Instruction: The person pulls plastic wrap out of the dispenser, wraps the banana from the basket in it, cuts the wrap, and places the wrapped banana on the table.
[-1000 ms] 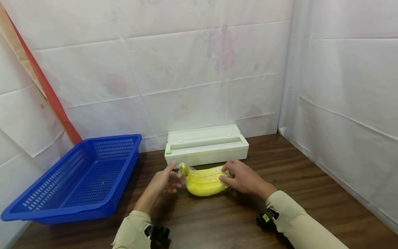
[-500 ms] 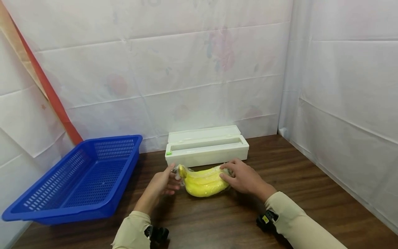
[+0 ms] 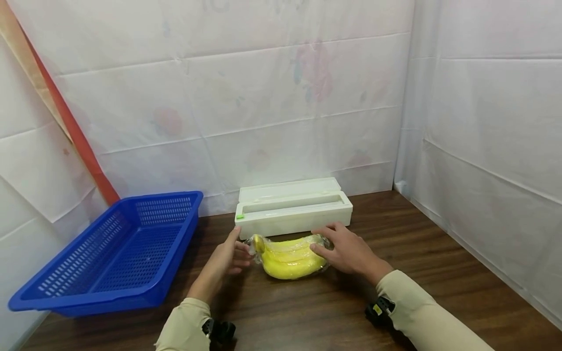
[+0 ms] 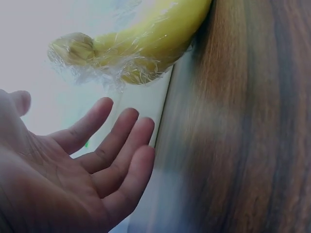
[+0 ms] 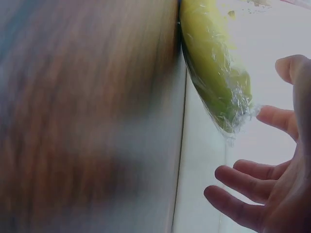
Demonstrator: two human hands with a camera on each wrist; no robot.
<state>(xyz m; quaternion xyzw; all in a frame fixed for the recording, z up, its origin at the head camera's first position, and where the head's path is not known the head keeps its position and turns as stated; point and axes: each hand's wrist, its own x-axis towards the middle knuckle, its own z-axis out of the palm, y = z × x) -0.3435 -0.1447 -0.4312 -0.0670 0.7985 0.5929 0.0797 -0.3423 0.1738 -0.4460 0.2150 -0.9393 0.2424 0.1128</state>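
Note:
A bunch of yellow bananas (image 3: 291, 258) wrapped in clear plastic film lies on the brown wooden table. Its stem end (image 4: 73, 48) points left, with crumpled film around it. My left hand (image 3: 224, 258) is just left of the stem; in the left wrist view a gap separates its loosely spread fingers from the film. At the other end is my right hand (image 3: 351, 251), fingers parted and thumb raised. In the right wrist view one fingertip (image 5: 267, 116) is at the film's edge; whether it touches I cannot tell. Neither hand grips anything.
Right behind the bananas stands a long white cling film box (image 3: 294, 222), its lid up against the back. A blue plastic basket (image 3: 110, 297) with slotted sides sits at the left. White sheeting (image 3: 263, 97) walls the back and sides.
My left hand has drawn slightly left, away from the stem end. The right hand's fingers have eased off the banana tips. The bananas lie nearly where they were.

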